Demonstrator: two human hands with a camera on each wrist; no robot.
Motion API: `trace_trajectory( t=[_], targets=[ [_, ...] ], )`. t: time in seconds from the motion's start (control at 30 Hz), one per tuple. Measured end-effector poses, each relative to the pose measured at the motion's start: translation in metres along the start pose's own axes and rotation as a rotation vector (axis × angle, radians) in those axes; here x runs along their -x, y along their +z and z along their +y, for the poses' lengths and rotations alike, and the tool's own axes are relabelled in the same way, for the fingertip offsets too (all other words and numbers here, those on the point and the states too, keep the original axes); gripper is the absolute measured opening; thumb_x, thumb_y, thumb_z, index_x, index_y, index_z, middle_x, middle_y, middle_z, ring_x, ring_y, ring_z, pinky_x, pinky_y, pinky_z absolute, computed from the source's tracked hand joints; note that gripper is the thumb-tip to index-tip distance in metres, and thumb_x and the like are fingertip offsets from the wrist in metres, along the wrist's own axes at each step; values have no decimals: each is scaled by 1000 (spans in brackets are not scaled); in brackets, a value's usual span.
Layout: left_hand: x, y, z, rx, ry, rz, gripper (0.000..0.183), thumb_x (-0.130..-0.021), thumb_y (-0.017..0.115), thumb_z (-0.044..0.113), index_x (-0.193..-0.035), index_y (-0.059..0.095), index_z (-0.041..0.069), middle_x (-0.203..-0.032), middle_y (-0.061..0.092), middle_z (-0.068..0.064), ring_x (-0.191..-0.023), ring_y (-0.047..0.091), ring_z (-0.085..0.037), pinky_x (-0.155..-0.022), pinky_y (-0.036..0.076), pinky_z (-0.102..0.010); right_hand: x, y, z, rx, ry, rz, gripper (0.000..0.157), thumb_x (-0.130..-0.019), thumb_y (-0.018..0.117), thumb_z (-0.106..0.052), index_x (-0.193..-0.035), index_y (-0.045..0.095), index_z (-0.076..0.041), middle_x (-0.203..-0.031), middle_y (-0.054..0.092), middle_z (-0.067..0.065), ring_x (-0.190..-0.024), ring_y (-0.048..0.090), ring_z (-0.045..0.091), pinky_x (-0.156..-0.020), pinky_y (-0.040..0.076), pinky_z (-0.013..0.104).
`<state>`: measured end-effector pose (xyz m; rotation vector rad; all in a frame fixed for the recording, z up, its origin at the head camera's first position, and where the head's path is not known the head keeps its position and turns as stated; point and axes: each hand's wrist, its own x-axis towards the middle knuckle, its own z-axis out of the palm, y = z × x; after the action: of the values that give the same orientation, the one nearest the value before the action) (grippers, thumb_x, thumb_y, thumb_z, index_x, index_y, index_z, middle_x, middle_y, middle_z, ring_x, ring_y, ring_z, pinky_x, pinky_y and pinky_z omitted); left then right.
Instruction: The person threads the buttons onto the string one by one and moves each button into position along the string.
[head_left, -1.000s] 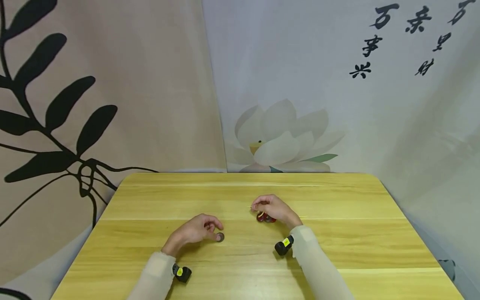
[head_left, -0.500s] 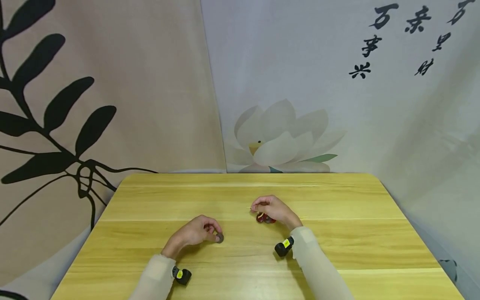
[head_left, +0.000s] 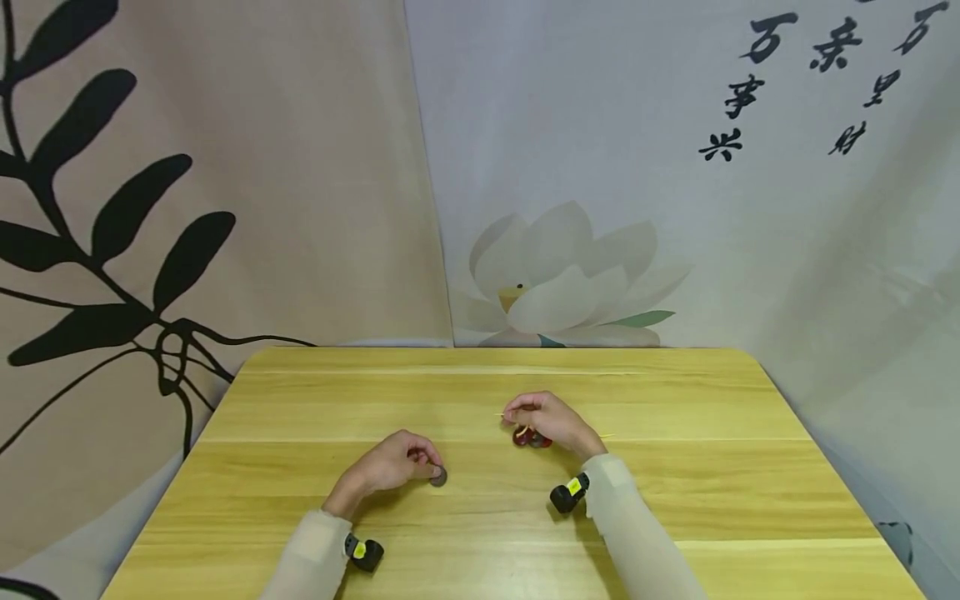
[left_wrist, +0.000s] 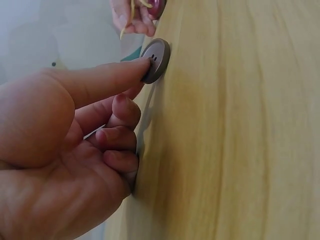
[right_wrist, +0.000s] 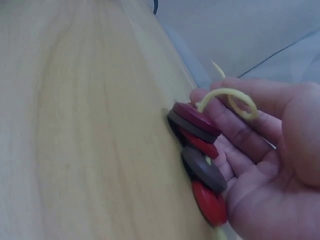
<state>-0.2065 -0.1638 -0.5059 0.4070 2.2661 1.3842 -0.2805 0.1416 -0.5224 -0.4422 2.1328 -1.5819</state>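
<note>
A round dark brown button point(left_wrist: 157, 60) with small holes is pinched between thumb and forefinger of my left hand point(head_left: 396, 463). It stands on edge, tilted, close over the wood, and the other left fingers are curled under. To the right and farther back, my right hand point(head_left: 547, 417) pinches a yellow string point(right_wrist: 232, 92) near its end, and the tip sticks out past the fingers. Several red and brown buttons point(right_wrist: 204, 169) are threaded on that string in a row beside the right palm, along the tabletop.
Both hands work over a light wooden table point(head_left: 750, 475) with rounded far corners. The string's other end point(head_left: 606, 435) shows past the right wrist. A printed curtain point(head_left: 315, 167) hangs behind the table. Each wrist wears a small black camera point(head_left: 365, 552).
My left forefinger has come down onto the brown button, which has shifted slightly left. The right hand and its string of buttons have stayed almost still.
</note>
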Motion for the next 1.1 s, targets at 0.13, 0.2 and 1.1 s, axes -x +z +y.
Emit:
trace_trajectory(
  t=[0.13, 0.2, 1.1],
  targets=[
    [0, 1, 1, 2, 5, 8, 9, -90, 73, 13, -91, 72, 4, -73, 52, -1, -66, 43, -11, -58, 35, -19, 0, -2, 0, -9, -6, -11, 24, -100, 59, -21, -112, 70, -3, -110, 72, 10, -102, 66, 21, -80, 56, 34],
    [1, 1, 0, 4, 7, 14, 9, -90, 72, 14, -91, 72, 4, -73, 51, -1, -66, 42, -11, -58, 35, -20, 1, -2, 1, -11, -9, -8, 25, -100, 60, -21, -112, 70, -3, -110, 72, 10, -104, 66, 21, -83, 55, 35],
    [-1, -1, -5, 42, -39, 92, 10, -94, 68, 15, -94, 72, 6, -83, 58, -3, -76, 46, -16, -65, 38, -26, 4, 8, -2, 4, -53, 51, 23, -100, 60, -16, -110, 69, 2, -106, 71, 17, -98, 67, 28, -77, 57, 36]
  ],
)
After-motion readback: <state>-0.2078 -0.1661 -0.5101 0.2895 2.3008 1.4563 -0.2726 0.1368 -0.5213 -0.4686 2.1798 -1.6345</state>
